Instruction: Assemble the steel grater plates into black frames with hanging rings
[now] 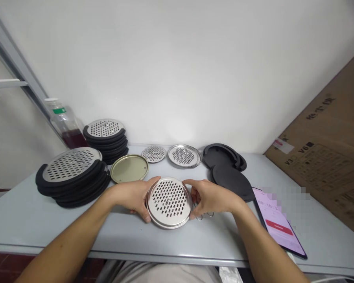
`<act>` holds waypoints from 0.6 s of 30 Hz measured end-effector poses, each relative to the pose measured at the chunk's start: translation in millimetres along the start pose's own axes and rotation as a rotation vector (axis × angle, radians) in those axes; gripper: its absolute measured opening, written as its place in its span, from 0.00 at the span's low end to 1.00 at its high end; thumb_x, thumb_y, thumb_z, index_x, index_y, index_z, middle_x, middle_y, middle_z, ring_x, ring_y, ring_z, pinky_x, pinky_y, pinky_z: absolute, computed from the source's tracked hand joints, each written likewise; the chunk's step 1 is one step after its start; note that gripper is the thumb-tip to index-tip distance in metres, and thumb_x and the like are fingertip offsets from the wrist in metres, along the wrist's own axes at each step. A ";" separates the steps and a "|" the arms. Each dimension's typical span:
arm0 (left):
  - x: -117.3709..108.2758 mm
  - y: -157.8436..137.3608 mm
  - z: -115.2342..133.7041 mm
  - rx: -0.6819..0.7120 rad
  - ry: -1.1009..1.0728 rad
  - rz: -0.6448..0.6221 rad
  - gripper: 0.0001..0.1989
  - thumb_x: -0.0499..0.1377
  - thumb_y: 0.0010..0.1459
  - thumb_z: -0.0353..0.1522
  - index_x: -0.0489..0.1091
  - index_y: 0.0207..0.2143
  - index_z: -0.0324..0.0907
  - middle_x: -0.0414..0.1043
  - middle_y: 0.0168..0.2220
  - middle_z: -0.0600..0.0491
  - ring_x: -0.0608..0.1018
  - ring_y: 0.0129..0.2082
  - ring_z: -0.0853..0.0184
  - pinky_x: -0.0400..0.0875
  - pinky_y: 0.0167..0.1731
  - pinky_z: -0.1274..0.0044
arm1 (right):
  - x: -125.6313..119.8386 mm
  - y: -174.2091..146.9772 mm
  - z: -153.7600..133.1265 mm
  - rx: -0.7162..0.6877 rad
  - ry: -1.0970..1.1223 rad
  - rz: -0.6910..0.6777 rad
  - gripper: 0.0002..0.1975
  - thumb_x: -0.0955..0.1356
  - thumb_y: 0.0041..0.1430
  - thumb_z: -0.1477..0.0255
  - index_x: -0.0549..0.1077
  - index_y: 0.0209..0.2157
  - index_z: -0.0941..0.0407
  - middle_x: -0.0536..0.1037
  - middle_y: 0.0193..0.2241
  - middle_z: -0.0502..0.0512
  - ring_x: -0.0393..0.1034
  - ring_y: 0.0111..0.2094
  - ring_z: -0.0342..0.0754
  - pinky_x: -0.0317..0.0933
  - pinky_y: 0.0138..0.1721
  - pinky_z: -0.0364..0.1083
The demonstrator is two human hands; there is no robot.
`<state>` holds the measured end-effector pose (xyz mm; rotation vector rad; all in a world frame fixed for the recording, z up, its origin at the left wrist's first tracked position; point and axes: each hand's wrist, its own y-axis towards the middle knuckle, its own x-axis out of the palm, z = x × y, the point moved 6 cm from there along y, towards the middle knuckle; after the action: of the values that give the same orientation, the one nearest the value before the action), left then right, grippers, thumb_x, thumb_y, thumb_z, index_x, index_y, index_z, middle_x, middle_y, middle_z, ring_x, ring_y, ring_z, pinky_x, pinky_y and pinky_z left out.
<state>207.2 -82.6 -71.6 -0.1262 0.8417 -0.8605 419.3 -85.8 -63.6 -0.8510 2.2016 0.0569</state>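
Near the front of the table, a round slotted metal plate (169,197) sits within a slightly wider metal rim. My left hand (135,197) grips its left edge, thumb in front and fingers behind. On the opposite side, the curled fingers and thumb of my right hand (208,196) grip the right edge. Small wire rings (210,214) show just beside my right hand. Behind my left hand lies a shallow gold-coloured round lid (129,168). Farther back are a loose slotted disc (153,154) and another slotted plate with a raised rim (184,156).
Two stacks of black round holders (73,192), topped with slotted discs, stand at the left. A bottle of dark red liquid (72,131) is behind them. Black round parts (233,181) lie right of centre, near a tablet (280,224). A cardboard box (327,157) leans at the right.
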 end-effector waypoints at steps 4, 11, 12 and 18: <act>-5.2 0.8 3.2 0.074 0.048 0.074 0.62 0.73 0.31 0.38 0.44 0.67 0.43 0.77 0.44 0.49 0.78 0.43 0.53 0.70 0.41 0.72 | -0.7 1.9 0.5 -0.004 -0.073 0.042 0.38 0.78 0.34 0.63 0.70 0.50 0.54 0.76 0.26 0.48 0.70 0.25 0.46 0.57 0.23 0.41; -5.1 0.9 0.7 0.018 0.159 0.078 0.65 0.72 0.32 0.42 0.40 0.68 0.42 0.77 0.45 0.48 0.78 0.44 0.52 0.69 0.40 0.73 | -2.7 2.6 0.5 -0.004 -0.102 0.036 0.41 0.78 0.35 0.63 0.68 0.54 0.52 0.77 0.28 0.48 0.70 0.27 0.47 0.59 0.26 0.42; -4.9 0.7 0.6 0.009 0.167 0.074 0.65 0.72 0.32 0.42 0.39 0.68 0.41 0.77 0.43 0.49 0.78 0.43 0.52 0.69 0.39 0.73 | -2.9 2.3 0.9 -0.006 -0.104 0.031 0.39 0.78 0.35 0.63 0.69 0.53 0.52 0.76 0.27 0.48 0.70 0.26 0.46 0.59 0.26 0.42; -4.8 -0.1 0.6 0.013 0.161 0.081 0.65 0.72 0.32 0.44 0.41 0.68 0.42 0.77 0.34 0.54 0.79 0.36 0.54 0.68 0.33 0.75 | -2.5 1.2 5.6 0.007 -0.083 0.008 0.35 0.78 0.35 0.63 0.71 0.49 0.52 0.75 0.26 0.46 0.68 0.24 0.44 0.58 0.24 0.41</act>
<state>205.7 -79.4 -68.3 -0.0116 0.9847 -0.8071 423.4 -81.8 -66.1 -0.8214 2.1270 0.0870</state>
